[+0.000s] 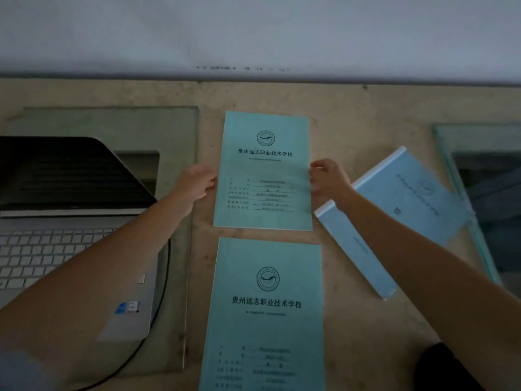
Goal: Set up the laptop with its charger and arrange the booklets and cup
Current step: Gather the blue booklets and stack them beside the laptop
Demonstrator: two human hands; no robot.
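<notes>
The table [352, 114] looks about half arranged; the laptop [70, 221] stands open at my left, a dark cable [165, 277] curving past its right edge, though I cannot tell whether it is plugged in; the near booklet [265, 314] lies squared before me; the pale blue booklet [394, 215] lies askew at my right, not yet placed; the far booklet [265, 170] lies just beyond the near one, my left hand [196, 182] and right hand [328, 179] pinching its side edges; no cup shows.
</notes>
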